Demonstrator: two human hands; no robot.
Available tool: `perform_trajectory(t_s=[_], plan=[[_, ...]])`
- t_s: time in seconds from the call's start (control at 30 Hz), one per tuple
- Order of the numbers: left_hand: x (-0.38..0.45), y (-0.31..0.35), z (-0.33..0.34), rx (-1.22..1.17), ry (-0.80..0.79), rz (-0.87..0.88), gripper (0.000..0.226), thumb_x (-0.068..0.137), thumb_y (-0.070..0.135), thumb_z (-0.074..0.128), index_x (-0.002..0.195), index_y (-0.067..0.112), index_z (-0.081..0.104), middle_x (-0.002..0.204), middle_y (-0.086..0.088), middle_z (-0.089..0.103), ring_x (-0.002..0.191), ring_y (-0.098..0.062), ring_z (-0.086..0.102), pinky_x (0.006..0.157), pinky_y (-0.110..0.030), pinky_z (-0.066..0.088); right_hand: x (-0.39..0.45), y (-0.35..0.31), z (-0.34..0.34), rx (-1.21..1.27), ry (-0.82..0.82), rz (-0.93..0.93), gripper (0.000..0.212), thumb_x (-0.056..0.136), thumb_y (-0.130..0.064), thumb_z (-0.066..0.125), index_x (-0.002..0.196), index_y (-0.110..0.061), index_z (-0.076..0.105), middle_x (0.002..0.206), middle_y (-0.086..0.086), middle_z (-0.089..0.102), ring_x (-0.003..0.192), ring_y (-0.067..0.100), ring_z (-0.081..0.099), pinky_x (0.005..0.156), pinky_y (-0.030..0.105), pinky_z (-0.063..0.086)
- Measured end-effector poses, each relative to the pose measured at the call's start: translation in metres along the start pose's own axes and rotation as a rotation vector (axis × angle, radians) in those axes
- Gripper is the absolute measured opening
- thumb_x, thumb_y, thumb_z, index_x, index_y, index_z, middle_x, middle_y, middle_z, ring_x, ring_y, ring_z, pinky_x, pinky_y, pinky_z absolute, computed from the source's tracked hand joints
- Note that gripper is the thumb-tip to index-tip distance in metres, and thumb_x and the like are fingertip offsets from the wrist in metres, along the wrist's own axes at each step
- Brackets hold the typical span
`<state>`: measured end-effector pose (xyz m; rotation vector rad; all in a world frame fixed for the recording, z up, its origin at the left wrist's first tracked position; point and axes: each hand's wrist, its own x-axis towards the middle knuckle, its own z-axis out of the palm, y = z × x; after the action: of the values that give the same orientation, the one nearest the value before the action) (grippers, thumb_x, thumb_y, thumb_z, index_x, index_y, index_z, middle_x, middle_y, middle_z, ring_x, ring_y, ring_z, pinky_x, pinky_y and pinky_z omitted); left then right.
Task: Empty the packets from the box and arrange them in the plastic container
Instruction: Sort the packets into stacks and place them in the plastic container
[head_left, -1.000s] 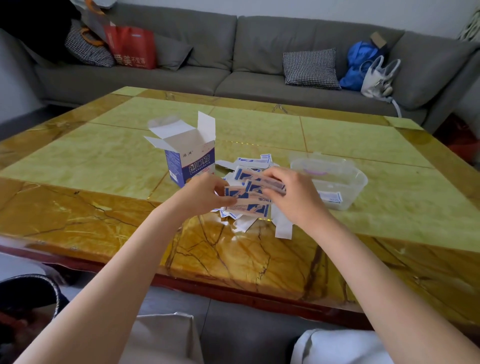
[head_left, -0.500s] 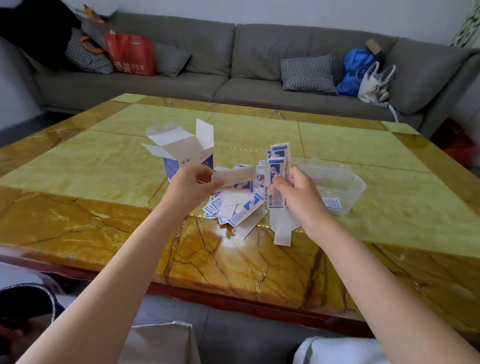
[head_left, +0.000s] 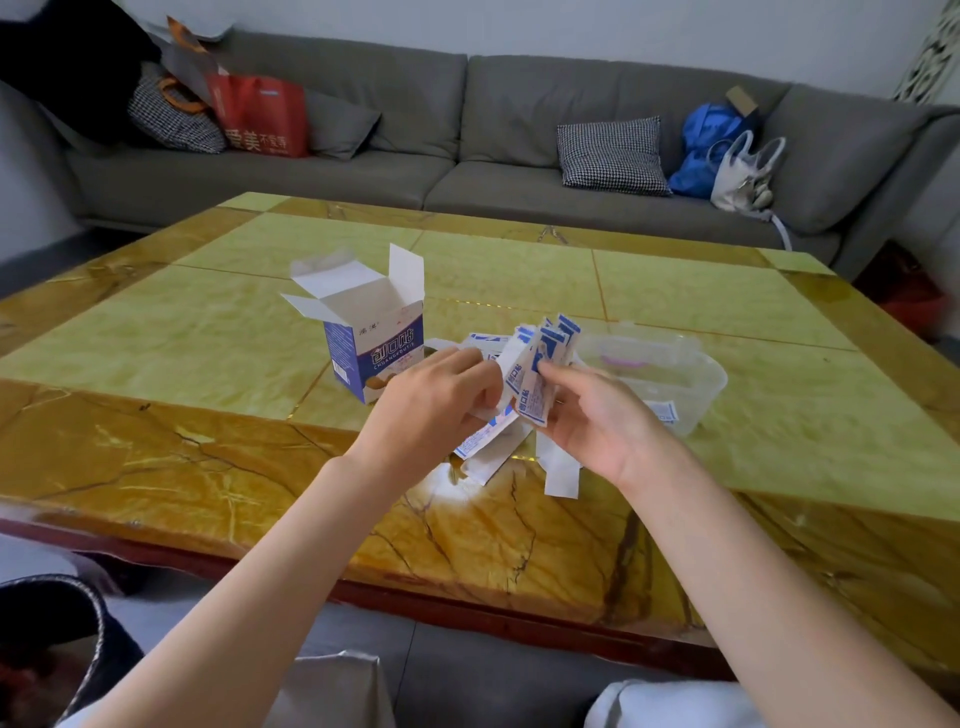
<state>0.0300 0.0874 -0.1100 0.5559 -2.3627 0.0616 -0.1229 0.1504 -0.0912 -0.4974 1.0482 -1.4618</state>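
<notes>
Up at the far left of the frame, a red shopping bag (head_left: 262, 115) leans on the grey sofa (head_left: 467, 135) that runs across the top of my view. Below it stretches the yellow-and-amber marble table (head_left: 156, 364). Left of centre on the table stands the box (head_left: 371, 332), blue and white, upright, its top flaps spread open. Just to its right my left hand (head_left: 431, 410) hovers over the table, fingers curled round the near edge of a bunch of packets (head_left: 537, 374); I cannot tell how many it pinches. The bunch stands almost upright between both hands, white strips with blue printing fanned at the top. Under the hands, loose packets (head_left: 488, 447) lie scattered flat on the table, one plain white strip (head_left: 561, 470) poking toward the lower edge of the pile. My right hand (head_left: 597, 415) grips the same bunch from the other side, thumb pressed on the front of it, palm turned up toward the camera. Right of that hand, and near it, sits the plastic container (head_left: 670, 379), clear and shallow, resting on the table with a small label on its near wall; what lies in it is too faint to make out. At the upper right of the frame, on the sofa, sit a checked cushion (head_left: 613, 156), a blue bag (head_left: 701, 145) and a white handbag (head_left: 743, 171).
</notes>
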Motion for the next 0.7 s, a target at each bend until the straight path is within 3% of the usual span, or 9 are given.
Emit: perform_trajectory(t_s=[0.07,0.2,0.27,0.33,0.4,0.47,0.53,0.63,0.7], plan=[[0.000,0.000,0.001,-0.046,-0.041,-0.026,0.021,0.072,0.020,0.076,0.071,0.013,0.055,0.066,0.004,0.055,0.056,-0.011,0.041,0.045,-0.024,0.041,0.001,-0.001,-0.002,-0.040,0.036,-0.051,0.017,0.093,-0.001,0.047,0.104,-0.005,0.059,0.086,0.009,0.064,0.073,0.018,0.061,0.059,0.025,0.055],[0.000,0.003,-0.001,-0.169,-0.065,-0.120,0.021,0.072,0.024,0.076,0.073,0.013,0.059,0.066,0.007,0.055,0.054,-0.003,0.046,0.051,-0.022,0.043,0.001,-0.001,-0.004,-0.061,0.104,-0.081,0.014,0.090,0.002,0.051,0.089,-0.007,0.061,0.080,0.007,0.067,0.069,0.017,0.063,0.055,0.024,0.056],[0.003,0.004,-0.003,-0.320,-0.010,-0.293,0.018,0.075,0.022,0.074,0.072,0.013,0.058,0.062,0.010,0.055,0.053,0.004,0.047,0.054,-0.016,0.039,0.001,-0.004,-0.005,-0.019,0.167,-0.132,0.016,0.089,0.005,0.051,0.084,-0.007,0.060,0.078,0.008,0.066,0.068,0.016,0.063,0.052,0.023,0.056],[0.007,-0.002,-0.007,-0.478,0.064,-0.545,0.017,0.078,0.020,0.072,0.070,0.017,0.057,0.059,0.009,0.058,0.050,0.002,0.050,0.051,-0.012,0.040,0.002,-0.008,-0.007,-0.035,0.193,-0.232,0.018,0.089,0.006,0.049,0.084,-0.007,0.060,0.083,0.009,0.065,0.072,0.018,0.062,0.060,0.027,0.056],[0.008,-0.011,-0.011,-0.647,0.097,-0.760,0.016,0.080,0.016,0.070,0.072,0.022,0.058,0.064,0.003,0.063,0.047,0.001,0.055,0.048,-0.010,0.045,0.002,-0.009,-0.007,-0.220,0.213,-0.334,0.017,0.090,0.004,0.049,0.087,-0.007,0.061,0.088,0.013,0.066,0.078,0.022,0.063,0.075,0.036,0.054],[0.006,-0.018,-0.013,-0.773,0.068,-0.904,0.009,0.081,0.013,0.069,0.080,0.019,0.061,0.071,0.000,0.065,0.050,0.002,0.057,0.051,-0.009,0.048,0.001,-0.008,-0.006,-0.501,0.250,-0.420,0.010,0.090,-0.001,0.051,0.090,0.000,0.061,0.098,0.026,0.066,0.087,0.038,0.063,0.087,0.051,0.051],[0.004,-0.020,-0.014,-0.845,-0.021,-0.981,0.010,0.082,0.012,0.068,0.090,0.016,0.063,0.078,0.001,0.065,0.059,-0.002,0.058,0.054,-0.010,0.050,-0.001,-0.007,-0.002,-0.766,0.222,-0.481,0.018,0.091,-0.007,0.051,0.094,0.009,0.059,0.099,0.034,0.062,0.090,0.047,0.059,0.084,0.055,0.049],[0.004,-0.015,-0.012,-0.864,-0.152,-0.975,0.012,0.082,0.009,0.067,0.091,0.017,0.063,0.078,0.002,0.065,0.060,-0.002,0.062,0.051,-0.007,0.049,-0.005,-0.006,0.002,-1.022,0.088,-0.534,0.014,0.093,-0.008,0.047,0.090,-0.003,0.060,0.080,0.009,0.063,0.070,0.018,0.056,0.066,0.025,0.044],[0.006,-0.012,-0.012,-0.925,-0.131,-0.988,0.010,0.082,0.009,0.066,0.091,0.014,0.064,0.079,0.000,0.066,0.056,0.000,0.065,0.053,-0.009,0.052,-0.008,-0.005,0.005,-0.978,0.027,-0.508,0.017,0.095,-0.007,0.044,0.096,-0.017,0.058,0.081,-0.008,0.061,0.071,0.002,0.055,0.060,0.009,0.042]])
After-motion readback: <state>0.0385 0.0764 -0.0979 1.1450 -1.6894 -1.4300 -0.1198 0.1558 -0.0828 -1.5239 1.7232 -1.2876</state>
